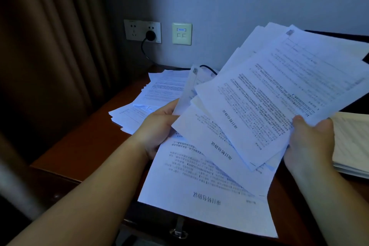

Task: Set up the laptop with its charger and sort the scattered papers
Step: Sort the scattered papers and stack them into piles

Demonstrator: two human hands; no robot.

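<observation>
Two hands are working here, and we are reading the scene from the curtain (50, 46) on the left across to the right. Past it, a black plug (150, 35) is sitting in the wall socket (142, 31), its cable (159, 64) trailing down onto the wooden desk (83, 142). A loose pile of papers (151, 96) is lying on the desk near the wall.

Our left hand (157, 130) is gripping the left edge of a fanned sheaf of printed sheets (259, 106), thumb on top and fingers curled beneath. The lowest sheet is drooping over the desk's front edge. Our right hand (311, 142) is pinching the sheaf's right edge, thumb pressing on top. Further right, a thicker squared stack (351, 142) is resting on the desk, and a dark edge behind the sheaf may be the laptop; we cannot tell.

We are judging these sheets light, limp and slick against one another, so they are likely to slide apart. Holding both side edges and tapping the bundle square on the desk looks wisest.
</observation>
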